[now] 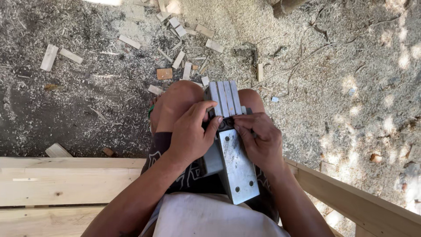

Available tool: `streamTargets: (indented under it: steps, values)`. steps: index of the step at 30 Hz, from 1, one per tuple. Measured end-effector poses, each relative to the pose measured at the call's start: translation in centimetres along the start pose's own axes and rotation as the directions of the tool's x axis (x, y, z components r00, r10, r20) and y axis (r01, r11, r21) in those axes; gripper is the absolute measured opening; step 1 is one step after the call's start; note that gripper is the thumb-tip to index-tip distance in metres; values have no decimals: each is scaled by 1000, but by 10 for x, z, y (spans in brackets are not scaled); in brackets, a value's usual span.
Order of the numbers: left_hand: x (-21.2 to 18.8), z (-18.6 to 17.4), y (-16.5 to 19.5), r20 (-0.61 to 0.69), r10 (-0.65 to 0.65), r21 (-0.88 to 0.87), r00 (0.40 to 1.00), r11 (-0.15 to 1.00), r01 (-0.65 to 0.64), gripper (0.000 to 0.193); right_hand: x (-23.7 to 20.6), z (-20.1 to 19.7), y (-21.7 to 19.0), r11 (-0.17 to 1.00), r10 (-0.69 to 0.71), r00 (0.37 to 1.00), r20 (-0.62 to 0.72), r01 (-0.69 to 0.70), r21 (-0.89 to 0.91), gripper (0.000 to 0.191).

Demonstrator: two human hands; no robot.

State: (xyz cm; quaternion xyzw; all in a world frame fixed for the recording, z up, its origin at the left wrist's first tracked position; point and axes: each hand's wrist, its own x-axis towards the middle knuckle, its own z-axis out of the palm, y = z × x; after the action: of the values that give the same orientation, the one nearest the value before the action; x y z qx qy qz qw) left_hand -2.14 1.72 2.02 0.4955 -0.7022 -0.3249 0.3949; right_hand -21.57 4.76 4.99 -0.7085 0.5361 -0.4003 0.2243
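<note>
Electric planer (228,145) lies sole-up across the seated person's lap. Left hand (190,136) clasps its body; right hand (258,140) fingers pinch at the cutter drum (blade detail unclear). Advise steady bracing, fingertips off the edge. Offcuts (182,59) litter the ground.

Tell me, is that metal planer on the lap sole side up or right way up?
Sole side up. The planer lies on the lap with its flat metal base plate facing the camera, left hand and right hand at its middle.
</note>
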Motion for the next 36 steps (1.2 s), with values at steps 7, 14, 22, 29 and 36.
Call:
streamTargets:
  steps: [7, 14, 22, 29, 36]
  values:
    - [5, -8, 2, -21, 10, -38, 1000, 999, -11, 33, 10, 4, -12, 987, -61, 998, 16, 63, -146, 14]
    - [-1, -14, -1, -49, 17, -55, 999, 998, -20, 33, 8, 9, -17, 980, -52, 999, 13, 53, -192, 15]
    - [-1, -10, -3, -38, 36, -41, 999, 998, -38, 32, -4, 2, -16, 988, 46, 998, -38, -51, -147, 14]
    - [-2, 0, -12, 8, 40, -47, 999, 998, -39, 32, -32, -42, -2, 963, 219, 976, -13, -218, -158, 27]
    - [-6, 5, -4, 28, 99, -12, 995, 995, -98, 31, 1, -10, -14, 974, 94, 982, 162, -57, -219, 17]
